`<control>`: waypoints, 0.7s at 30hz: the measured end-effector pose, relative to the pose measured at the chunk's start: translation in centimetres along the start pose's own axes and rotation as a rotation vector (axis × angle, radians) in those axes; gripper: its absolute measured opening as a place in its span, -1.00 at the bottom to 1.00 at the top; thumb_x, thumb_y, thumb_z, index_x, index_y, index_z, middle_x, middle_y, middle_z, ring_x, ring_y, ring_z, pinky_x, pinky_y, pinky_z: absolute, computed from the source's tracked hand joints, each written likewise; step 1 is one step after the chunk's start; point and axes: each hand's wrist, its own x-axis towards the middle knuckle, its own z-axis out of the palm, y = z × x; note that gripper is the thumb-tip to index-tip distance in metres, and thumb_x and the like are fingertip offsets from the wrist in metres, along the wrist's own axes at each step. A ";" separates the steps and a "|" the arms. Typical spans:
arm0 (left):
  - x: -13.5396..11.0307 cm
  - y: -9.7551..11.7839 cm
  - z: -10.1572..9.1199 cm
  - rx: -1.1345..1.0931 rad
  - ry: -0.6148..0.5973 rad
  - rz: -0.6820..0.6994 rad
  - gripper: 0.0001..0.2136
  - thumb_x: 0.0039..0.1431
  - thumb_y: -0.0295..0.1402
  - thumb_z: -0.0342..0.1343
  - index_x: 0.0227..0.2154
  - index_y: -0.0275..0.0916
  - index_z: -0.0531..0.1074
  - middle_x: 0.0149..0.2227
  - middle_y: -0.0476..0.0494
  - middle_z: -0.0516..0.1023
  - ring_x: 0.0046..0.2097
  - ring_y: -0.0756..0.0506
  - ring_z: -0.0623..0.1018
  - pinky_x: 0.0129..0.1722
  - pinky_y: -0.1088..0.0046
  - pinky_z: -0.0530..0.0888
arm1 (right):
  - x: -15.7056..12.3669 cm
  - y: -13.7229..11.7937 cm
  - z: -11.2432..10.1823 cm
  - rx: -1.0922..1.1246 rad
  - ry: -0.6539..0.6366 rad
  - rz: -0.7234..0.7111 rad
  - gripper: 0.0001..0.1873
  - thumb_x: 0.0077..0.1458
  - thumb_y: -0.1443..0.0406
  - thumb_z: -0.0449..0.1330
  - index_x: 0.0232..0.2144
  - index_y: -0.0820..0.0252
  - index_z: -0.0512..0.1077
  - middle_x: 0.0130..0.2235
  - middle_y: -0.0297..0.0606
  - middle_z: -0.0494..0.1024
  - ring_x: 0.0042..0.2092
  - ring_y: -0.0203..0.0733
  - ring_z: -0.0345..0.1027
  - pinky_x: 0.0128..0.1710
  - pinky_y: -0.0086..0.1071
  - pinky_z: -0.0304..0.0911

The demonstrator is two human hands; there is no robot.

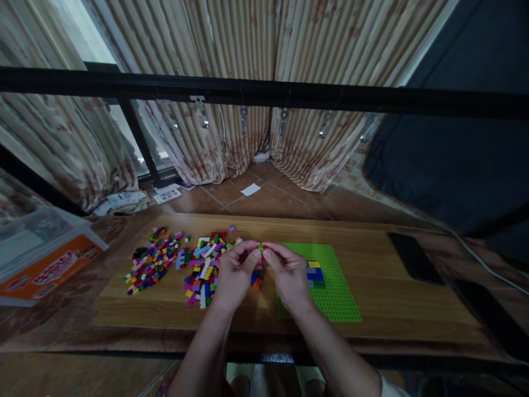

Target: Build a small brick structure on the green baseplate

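My left hand [235, 273] and my right hand [290, 275] meet over the board, fingertips pinched together. Between them sit small toy bricks [260, 247], green with some red showing; the fingers cover most of them. Behind my right hand lies a green baseplate [336, 286], bearing a low stack of blue, yellow and grey bricks [316, 274] partly hidden by that hand. A heap of larger mixed bricks [203, 270] spreads beside my left hand. Under the hands, a few blue and orange bricks [257, 283] rest on the wood.
A second heap of smaller bricks [159, 256] is farther left on the wooden board [388, 309]. A clear plastic box with an orange label [53, 267] stands at the far left. Two dark flat devices, one a phone-like slab [415, 258], lie right. A black rail [264, 91] crosses ahead.
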 end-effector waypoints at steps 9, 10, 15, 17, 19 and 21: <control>0.4 -0.3 0.6 -0.211 0.055 -0.151 -0.67 -0.13 -0.15 0.34 -0.40 -0.30 0.46 -0.45 -0.02 0.49 -0.44 0.04 0.48 -0.40 0.54 0.46 | 0.5 0.2 -0.8 -0.231 -0.097 -0.124 -0.82 0.08 0.22 0.19 -0.25 0.10 0.53 -0.27 -0.27 0.57 -0.25 -0.19 0.46 -0.21 -0.31 0.39; 0.4 -0.1 0.6 -0.239 0.062 -0.185 -0.64 -0.12 -0.11 0.33 -0.41 -0.31 0.45 -0.46 -0.03 0.49 -0.45 0.03 0.48 -0.42 0.53 0.46 | 0.5 0.0 -1.1 -0.308 -0.131 -0.176 -0.81 0.10 0.24 0.18 -0.22 0.09 0.52 -0.26 -0.26 0.55 -0.22 -0.19 0.45 -0.19 -0.31 0.38; 0.3 0.5 0.3 -0.165 0.022 -0.296 -0.60 -0.05 -0.01 0.26 -0.47 -0.32 0.44 -0.57 -0.02 0.44 -0.53 0.05 0.44 -0.51 0.56 0.41 | 0.6 -0.9 -1.9 -0.502 -0.236 -0.323 -0.78 0.16 0.29 0.13 -0.15 0.05 0.48 -0.19 -0.25 0.51 -0.16 -0.20 0.41 -0.10 -0.31 0.32; 0.2 0.5 0.2 -0.146 0.005 -0.278 -0.63 -0.08 -0.06 0.29 -0.49 -0.32 0.44 -0.57 0.01 0.43 -0.54 0.08 0.42 -0.51 0.58 0.39 | 0.6 -0.8 -2.0 -0.501 -0.261 -0.324 -0.78 0.16 0.29 0.12 -0.15 0.05 0.48 -0.19 -0.25 0.50 -0.16 -0.20 0.41 -0.11 -0.31 0.33; 0.3 0.4 0.2 -0.160 0.012 -0.253 -0.65 -0.12 -0.10 0.33 -0.49 -0.32 0.45 -0.56 0.03 0.42 -0.52 0.09 0.41 -0.47 0.58 0.41 | 0.6 -0.5 -1.9 -0.478 -0.262 -0.297 -0.77 0.15 0.27 0.14 -0.14 0.04 0.48 -0.18 -0.26 0.51 -0.15 -0.20 0.41 -0.11 -0.30 0.34; 0.3 0.3 0.2 -0.176 0.028 -0.235 -0.66 -0.15 -0.13 0.35 -0.46 -0.32 0.48 -0.51 0.02 0.45 -0.48 0.07 0.43 -0.41 0.55 0.44 | 0.6 -0.1 -1.8 -0.438 -0.235 -0.244 -0.74 0.12 0.23 0.17 -0.11 0.05 0.47 -0.16 -0.25 0.52 -0.14 -0.19 0.42 -0.10 -0.29 0.35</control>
